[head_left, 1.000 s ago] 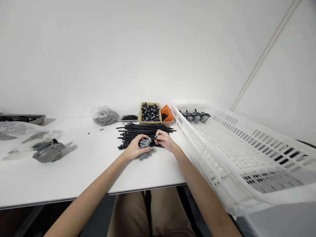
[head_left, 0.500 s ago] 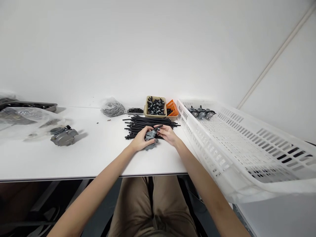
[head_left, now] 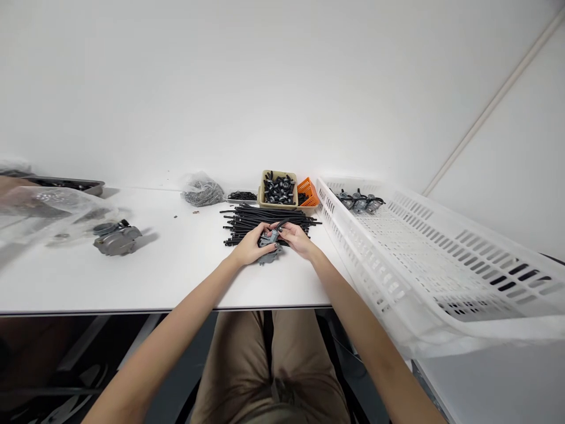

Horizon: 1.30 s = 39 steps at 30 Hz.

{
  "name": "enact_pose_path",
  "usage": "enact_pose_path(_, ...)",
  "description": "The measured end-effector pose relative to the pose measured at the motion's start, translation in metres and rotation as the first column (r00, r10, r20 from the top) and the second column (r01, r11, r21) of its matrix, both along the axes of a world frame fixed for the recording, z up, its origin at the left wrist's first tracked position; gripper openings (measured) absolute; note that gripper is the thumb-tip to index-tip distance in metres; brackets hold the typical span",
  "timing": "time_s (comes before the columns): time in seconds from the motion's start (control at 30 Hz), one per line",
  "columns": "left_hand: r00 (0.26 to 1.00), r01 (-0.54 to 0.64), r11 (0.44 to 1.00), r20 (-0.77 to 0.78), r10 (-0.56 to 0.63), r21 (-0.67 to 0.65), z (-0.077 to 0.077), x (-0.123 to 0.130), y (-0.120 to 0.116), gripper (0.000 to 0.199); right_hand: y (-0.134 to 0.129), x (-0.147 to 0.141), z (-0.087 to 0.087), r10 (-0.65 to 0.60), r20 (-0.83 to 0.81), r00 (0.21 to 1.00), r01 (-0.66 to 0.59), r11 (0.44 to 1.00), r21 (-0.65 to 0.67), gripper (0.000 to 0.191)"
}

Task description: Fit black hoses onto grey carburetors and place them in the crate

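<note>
My left hand (head_left: 251, 247) is closed around a grey metal carburetor (head_left: 270, 255), held just above the near edge of a pile of black rubber hoses (head_left: 247, 221). With its fingers pinched, my right hand (head_left: 297, 239) grips a short black hose (head_left: 282, 222) at the top of the carburetor. The fingers partly cover where hose and metal meet. Another carburetor (head_left: 117, 240) with a black part on it lies on the white table to the left.
Behind the hoses stand a beige bin (head_left: 279, 205) of black parts and an orange basket (head_left: 308, 191). A white crate (head_left: 397, 288) with several carburetors (head_left: 359, 201) is on the right. Plastic bags (head_left: 202, 191) and a dark tray (head_left: 95, 188) lie leftward; another person's arm (head_left: 11, 187) reaches in there.
My hands and the carburetor stay nearly in place, with the right fingers now closer in on the hose. Another person's arm has come into view at the far left.
</note>
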<state>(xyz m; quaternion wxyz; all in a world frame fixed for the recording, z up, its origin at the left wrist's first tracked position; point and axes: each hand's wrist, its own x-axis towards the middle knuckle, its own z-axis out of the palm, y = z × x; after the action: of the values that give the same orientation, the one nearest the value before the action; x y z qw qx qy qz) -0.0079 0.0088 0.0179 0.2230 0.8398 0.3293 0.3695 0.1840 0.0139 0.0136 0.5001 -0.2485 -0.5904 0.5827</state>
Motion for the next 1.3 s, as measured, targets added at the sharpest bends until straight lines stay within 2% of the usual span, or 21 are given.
enact_pose_path(0.13,1.0,-0.003,1.0,0.003,0.003,0.009,0.0,0.0,0.0,0.043,0.003,0.001,-0.003,0.012,0.061,0.998,-0.013,1.0,0.016,0.033)
enact_pose_path(0.47,1.0,-0.009,1.0,-0.005,0.009,0.006,0.001,-0.001,-0.001,0.043,0.004,-0.001,-0.004,-0.034,0.037,0.999,0.035,0.999,-0.021,0.036)
enact_pose_path(0.63,1.0,-0.01,1.0,0.0,0.01,-0.006,0.002,-0.001,-0.002,0.042,0.002,-0.008,-0.001,-0.143,0.079,0.987,0.142,0.99,0.018,0.036)
enact_pose_path(0.7,1.0,-0.008,1.0,-0.003,0.008,0.0,0.002,-0.001,-0.002,0.041,0.001,-0.009,0.0,-0.119,0.053,0.992,0.118,0.993,0.007,0.037)
enact_pose_path(0.9,1.0,-0.023,1.0,-0.015,0.023,0.01,0.002,-0.002,-0.002,0.041,-0.003,0.0,0.005,0.105,-0.021,0.994,-0.106,0.992,-0.069,0.038)
enact_pose_path(0.97,1.0,-0.027,1.0,-0.015,0.027,0.003,0.002,-0.002,-0.002,0.044,-0.004,0.004,0.006,0.144,-0.018,0.989,-0.145,0.986,-0.079,0.037)
enact_pose_path(1.3,0.998,-0.05,0.999,-0.029,0.05,-0.003,-0.002,-0.003,0.002,0.047,0.0,-0.003,0.0,0.019,0.027,0.999,-0.017,0.997,-0.074,0.04)
